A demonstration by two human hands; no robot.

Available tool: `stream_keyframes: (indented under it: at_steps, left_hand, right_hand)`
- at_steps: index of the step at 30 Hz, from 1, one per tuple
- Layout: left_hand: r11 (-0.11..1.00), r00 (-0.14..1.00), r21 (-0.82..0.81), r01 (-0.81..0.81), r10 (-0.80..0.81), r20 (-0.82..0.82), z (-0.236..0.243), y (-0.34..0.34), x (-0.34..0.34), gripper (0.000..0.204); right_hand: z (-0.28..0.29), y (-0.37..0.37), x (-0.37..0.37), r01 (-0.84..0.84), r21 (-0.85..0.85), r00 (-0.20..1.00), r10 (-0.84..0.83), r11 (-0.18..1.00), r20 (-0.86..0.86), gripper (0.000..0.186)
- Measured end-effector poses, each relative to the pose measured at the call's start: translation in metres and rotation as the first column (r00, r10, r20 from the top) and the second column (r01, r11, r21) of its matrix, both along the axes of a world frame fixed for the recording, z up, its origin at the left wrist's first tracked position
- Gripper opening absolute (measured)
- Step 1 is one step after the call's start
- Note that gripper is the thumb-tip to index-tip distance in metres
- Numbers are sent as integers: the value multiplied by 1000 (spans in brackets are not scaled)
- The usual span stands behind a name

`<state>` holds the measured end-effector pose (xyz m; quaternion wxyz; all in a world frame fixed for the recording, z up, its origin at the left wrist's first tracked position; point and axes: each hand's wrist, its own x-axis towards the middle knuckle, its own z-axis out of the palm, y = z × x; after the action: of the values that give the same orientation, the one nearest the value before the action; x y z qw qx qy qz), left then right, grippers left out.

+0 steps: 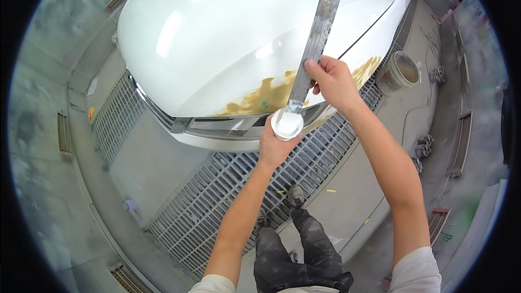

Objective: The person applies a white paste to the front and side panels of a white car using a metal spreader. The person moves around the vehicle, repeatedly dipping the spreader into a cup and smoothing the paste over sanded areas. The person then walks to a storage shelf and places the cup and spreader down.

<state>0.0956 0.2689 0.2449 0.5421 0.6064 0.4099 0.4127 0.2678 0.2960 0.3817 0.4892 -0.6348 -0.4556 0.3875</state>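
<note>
Your left hand was wrapped around a small round cup, holding it up from below just near the front edge of the car. The cup was full of white paint, level and smooth at the top. Your right hand pinched a long flat stir stick between thumb and fingers at about a third of the way up from its lower end. The stick's lower end sat in the paint at the cup's far rim; its long axis ran from the cup up and slightly right, its far end pointing away over the white car hood. The stick was grey and smeared with old paint.

Yellowish-brown filler patches marked the near edge of the hood, to the left and right of the stick. A pale bucket stood on the floor to the right, tilted in the fisheye view; what it held could not be told. You stood on a metal floor grate set in grey concrete, your dark, paint-flecked trousers and shoes showing below.
</note>
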Motion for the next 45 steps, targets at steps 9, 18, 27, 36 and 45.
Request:
stream_keyframes:
  at_steps: [9, 18, 27, 36, 45]
  left_hand:
    - [994, 993, 12, -111, 111, 37, -32, 6, 28, 67]
    - [987, 984, -17, -159, 160, 82, -29, 10, 10, 69]
    - [970, 971, 38, -239, 239, 7, -34, 20, -76, 70]
    - [984, 983, -3, -180, 179, 41, -61, 73, -195, 68]
    - [999, 999, -17, -43, 44, 9, -59, 115, -247, 68]
  right_hand:
    - [-3, 51, 53, -54, -49, 994, 49, 997, -97, 29]
    - [6, 75, 40, -106, -40, 986, 99, 994, -133, 27]
    - [0, 99, -60, -216, -19, 960, 208, 976, -187, 29]
    - [-33, 137, -161, -132, -80, 962, 108, 988, -252, 29]
    - [-46, 147, -193, 33, -115, 968, -61, 993, -243, 27]
